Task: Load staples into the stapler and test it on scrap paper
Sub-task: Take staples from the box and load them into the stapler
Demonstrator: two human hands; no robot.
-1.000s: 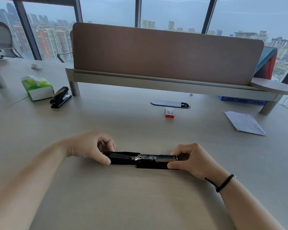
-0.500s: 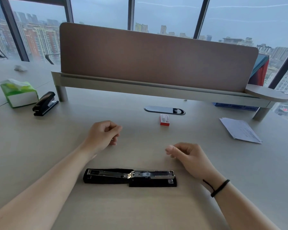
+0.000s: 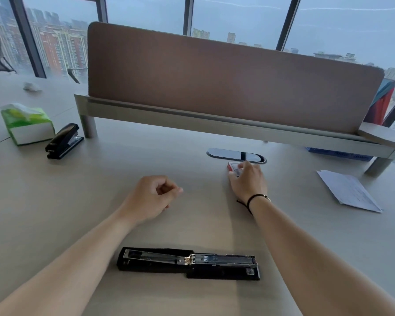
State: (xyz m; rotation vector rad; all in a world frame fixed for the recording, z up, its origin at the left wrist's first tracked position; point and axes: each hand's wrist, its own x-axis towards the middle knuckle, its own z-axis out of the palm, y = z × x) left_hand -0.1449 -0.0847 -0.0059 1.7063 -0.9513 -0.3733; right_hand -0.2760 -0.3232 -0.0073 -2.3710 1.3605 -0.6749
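Note:
A black stapler [image 3: 188, 263] lies unfolded flat on the desk near me, its metal staple channel facing up. Further out, a small red and white staple box [image 3: 232, 167] sits on the desk below the cable port. My right hand [image 3: 246, 181] rests over this box with fingers on it; most of the box is hidden. My left hand [image 3: 149, 197] hovers loosely curled above the desk, holding nothing. A sheet of scrap paper [image 3: 349, 190] lies at the right.
A second black stapler [image 3: 63, 141] and a green tissue pack [image 3: 25, 123] stand at the far left. A brown divider screen [image 3: 214, 80] on a raised shelf crosses the back. An oval cable port [image 3: 235, 155] lies beyond the box.
Both hands let go of the unfolded stapler and lifted away. My right hand then reached forward onto the staple box; my left hand drifted slightly forward.

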